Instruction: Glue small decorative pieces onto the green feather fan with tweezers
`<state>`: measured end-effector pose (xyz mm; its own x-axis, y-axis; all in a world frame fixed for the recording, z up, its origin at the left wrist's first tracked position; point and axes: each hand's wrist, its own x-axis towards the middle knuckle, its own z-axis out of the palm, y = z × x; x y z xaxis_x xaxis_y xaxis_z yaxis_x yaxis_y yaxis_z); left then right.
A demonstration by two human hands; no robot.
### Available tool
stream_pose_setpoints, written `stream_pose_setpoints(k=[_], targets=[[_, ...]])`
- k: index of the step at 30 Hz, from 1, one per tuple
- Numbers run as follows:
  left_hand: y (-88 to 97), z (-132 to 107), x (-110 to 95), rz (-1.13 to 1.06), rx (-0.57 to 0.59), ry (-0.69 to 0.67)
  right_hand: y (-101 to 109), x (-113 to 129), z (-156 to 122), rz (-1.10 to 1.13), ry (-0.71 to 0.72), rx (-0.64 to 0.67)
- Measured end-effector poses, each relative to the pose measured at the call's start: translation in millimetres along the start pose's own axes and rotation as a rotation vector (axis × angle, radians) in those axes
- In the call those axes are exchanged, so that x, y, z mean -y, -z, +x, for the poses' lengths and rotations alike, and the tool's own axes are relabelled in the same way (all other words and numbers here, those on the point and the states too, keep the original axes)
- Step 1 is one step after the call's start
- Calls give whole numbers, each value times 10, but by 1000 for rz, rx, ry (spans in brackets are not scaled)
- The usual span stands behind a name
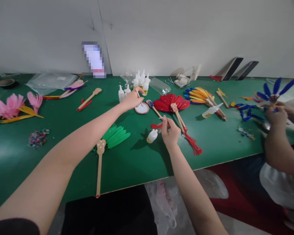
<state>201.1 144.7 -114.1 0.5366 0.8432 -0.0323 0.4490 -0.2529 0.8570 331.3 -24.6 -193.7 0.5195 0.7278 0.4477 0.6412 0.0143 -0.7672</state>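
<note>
My left hand (132,99) reaches far over the green table (63,137), its fingers pinched on a thin stick whose tip rests in a small round dish (142,108). My right hand (170,131) is closed on a red feather (156,126), close to a white glue bottle (152,135) lying on its side. A green feather fan (112,136) with a long wooden handle lies between my arms. A red feather fan (171,103) with a red tassel lies just beyond my right hand.
Several white glue bottles (139,83) stand at the back. Pink feather fans (7,107) and a bead pile (38,137) lie on the left. A yellow and blue fan (198,95) lies to the right, where another person's hands (274,114) hold blue feathers.
</note>
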Motion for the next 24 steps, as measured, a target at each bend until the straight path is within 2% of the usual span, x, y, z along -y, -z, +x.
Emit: stream_pose_setpoints(k=[5,7,9,10,11,13,15,17,18,21,22,24], targets=[[307,-429,-173,-393,12,4,103,129,16,79,-22,-82],[471,-694,-256,-530,36,-3,202,343,-11,137,-17,-127],[638,-991,-348,-634,67,-21,311,677,-74,218,-2,-146],[717,-1142,-397,-670,78,-35,360,877,-115,271,7,-115],[790,-1287,-444,-722,101,-58,401,1086,-158,330,13,-48],[919,-1549,-529,-876,144,-161,438,1500,-231,450,21,196],[1036,-1763,-586,-895,120,-275,411,1860,-267,556,17,402],[1155,-1930,-610,-831,93,-408,333,2140,-263,680,-48,598],[1218,-1999,-611,-789,92,-474,283,2250,-251,791,-139,727],[1412,-2170,-574,-667,69,-656,131,2490,-198,1041,-336,958],[1475,-2220,-552,-631,21,-704,84,2550,-181,1084,-365,1003],[1588,-2317,-502,-549,-148,-753,-1,2651,-152,1148,-405,1110]])
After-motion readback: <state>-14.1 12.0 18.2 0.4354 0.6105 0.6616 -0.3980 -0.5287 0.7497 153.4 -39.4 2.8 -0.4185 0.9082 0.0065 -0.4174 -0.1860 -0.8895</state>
